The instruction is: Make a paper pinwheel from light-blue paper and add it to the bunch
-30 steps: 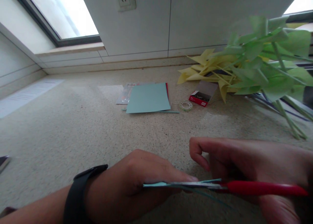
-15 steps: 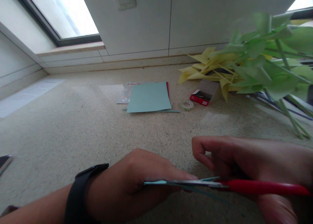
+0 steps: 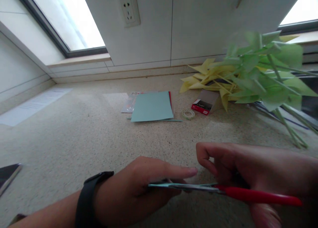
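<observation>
My left hand (image 3: 139, 185), with a black band on its wrist, is closed around a light blue sheet of paper (image 3: 157, 185) seen edge-on. One of its upper digits stretches out above the paper, its tip apart from it. In my right hand (image 3: 238, 165) is a pair of scissors (image 3: 258, 194) with red handles. The fingers curl round the handles, which partly hide behind the palm. The metal blades point left and lie along the paper, close to my left fingers. Whether the blades are apart is hard to see edge-on.
Farther back on the speckled counter (image 3: 99, 138) lie a stack of light blue paper (image 3: 151, 107), a tape roll (image 3: 188, 113) and a small red-and-black box (image 3: 202, 105). Yellow pinwheels (image 3: 206, 77) and green pinwheels (image 3: 268, 69) fill the right. A printed sheet (image 3: 34, 103) lies far left.
The upper digit of my left hand has lifted off the paper. The scissors have shifted slightly left, their handles tilting lower at the right. The whole view has tipped up a little.
</observation>
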`<state>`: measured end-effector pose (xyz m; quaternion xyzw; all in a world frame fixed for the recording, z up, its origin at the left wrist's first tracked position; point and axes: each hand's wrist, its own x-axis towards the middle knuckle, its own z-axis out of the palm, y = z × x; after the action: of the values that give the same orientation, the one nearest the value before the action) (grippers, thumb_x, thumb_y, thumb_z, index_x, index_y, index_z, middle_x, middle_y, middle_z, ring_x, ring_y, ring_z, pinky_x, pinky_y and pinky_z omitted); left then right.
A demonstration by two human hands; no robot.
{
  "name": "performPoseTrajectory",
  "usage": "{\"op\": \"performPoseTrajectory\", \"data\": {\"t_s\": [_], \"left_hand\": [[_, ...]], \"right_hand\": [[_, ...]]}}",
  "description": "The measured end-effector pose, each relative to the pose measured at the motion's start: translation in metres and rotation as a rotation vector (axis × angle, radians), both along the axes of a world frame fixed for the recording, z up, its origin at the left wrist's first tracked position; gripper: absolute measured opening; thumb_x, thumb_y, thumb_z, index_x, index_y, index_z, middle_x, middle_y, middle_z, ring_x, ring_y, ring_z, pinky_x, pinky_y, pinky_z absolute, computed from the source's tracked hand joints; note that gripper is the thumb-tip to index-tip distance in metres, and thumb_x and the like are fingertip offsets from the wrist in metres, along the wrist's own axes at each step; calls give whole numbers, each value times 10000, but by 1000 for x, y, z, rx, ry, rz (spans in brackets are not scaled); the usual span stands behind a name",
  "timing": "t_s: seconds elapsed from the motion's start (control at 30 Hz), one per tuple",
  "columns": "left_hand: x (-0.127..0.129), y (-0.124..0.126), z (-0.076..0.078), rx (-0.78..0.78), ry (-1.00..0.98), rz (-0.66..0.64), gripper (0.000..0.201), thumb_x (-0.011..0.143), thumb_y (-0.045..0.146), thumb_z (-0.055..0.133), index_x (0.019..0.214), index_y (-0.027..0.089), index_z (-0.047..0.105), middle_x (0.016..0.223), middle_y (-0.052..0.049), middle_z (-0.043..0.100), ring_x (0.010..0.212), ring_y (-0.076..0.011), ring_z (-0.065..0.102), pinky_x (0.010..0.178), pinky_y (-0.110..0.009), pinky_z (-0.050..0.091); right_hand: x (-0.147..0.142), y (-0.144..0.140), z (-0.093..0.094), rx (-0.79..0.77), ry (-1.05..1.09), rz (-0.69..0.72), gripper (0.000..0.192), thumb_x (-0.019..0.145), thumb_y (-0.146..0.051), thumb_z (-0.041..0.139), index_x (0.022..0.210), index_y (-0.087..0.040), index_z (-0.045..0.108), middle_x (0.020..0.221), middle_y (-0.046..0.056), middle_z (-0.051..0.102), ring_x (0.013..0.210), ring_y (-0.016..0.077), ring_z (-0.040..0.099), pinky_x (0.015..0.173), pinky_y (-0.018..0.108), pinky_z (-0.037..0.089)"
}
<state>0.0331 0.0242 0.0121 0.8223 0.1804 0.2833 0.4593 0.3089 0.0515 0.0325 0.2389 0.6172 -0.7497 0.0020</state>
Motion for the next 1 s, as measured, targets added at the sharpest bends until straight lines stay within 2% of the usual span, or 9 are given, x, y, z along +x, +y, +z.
{"op": "performPoseTrajectory", "data": {"t_s": [0.07, 0.2, 0.33, 0.47, 0.57, 0.67, 0.9, 1.0], "left_hand": [[0, -1, -1, 17, -14, 47, 503, 958, 85, 599, 1434, 237, 537, 1064, -89, 780, 890, -135, 725, 817, -219, 554], [-1, -3, -1, -4, 5, 59, 568, 954, 107, 600, 1471, 303, 469, 1138, -64, 750, 973, -154, 710, 902, -282, 545], [-8, -3, 0, -103, 63, 65, 589, 938, 274, 665, 1483, 318, 446, 1271, -85, 672, 1068, -215, 662, 935, -361, 537], [-11, 0, 0, -168, 78, 58, 535, 977, 337, 614, 1484, 307, 445, 1419, -107, 572, 1216, -254, 580, 1026, -435, 479], [-7, 1, 1, -125, 53, 35, 446, 1012, 307, 559, 1452, 282, 497, 1360, -110, 601, 1222, -242, 577, 1048, -428, 455], [-2, 2, 2, -85, 42, -6, 363, 1037, 277, 502, 1391, 252, 582, 1245, -112, 644, 1138, -217, 621, 1000, -379, 483], [2, 3, 8, -57, 66, -69, 359, 1052, 256, 446, 1313, 124, 655, 1100, -149, 695, 999, -201, 662, 893, -306, 504], [2, 2, 8, -38, 90, -70, 371, 1059, 275, 433, 1304, 116, 662, 1054, -151, 706, 944, -203, 670, 842, -299, 503]], "right_hand": [[0, 0, 2, 16, -63, -42, 374, 906, -371, 732, 971, -234, 390, 579, -123, 453, 471, 50, 349, 388, 155, 259], [2, -1, 3, 77, -116, -78, 497, 792, -368, 847, 957, -236, 397, 549, -144, 470, 464, 41, 336, 364, 129, 239], [3, 0, 3, 151, -84, -67, 556, 753, -406, 875, 961, -233, 390, 583, -136, 487, 479, 36, 342, 382, 132, 242], [2, 1, 5, 166, -78, -39, 574, 765, -515, 834, 980, -234, 383, 586, -134, 477, 492, 47, 376, 423, 161, 239], [1, 1, 7, 167, -54, -23, 609, 758, -639, 764, 982, -240, 362, 595, -135, 440, 508, 55, 363, 435, 175, 220], [1, 1, 9, 161, -55, -9, 657, 730, -699, 736, 991, -249, 335, 611, -133, 431, 523, 63, 368, 440, 181, 226], [3, 1, 6, 141, -111, -5, 798, 621, -776, 748, 1065, -238, 362, 636, -121, 450, 535, 71, 370, 439, 187, 240], [5, 0, 3, 132, -126, -25, 819, 594, -779, 766, 1071, -231, 388, 660, -111, 462, 547, 68, 386, 437, 181, 236]]}}
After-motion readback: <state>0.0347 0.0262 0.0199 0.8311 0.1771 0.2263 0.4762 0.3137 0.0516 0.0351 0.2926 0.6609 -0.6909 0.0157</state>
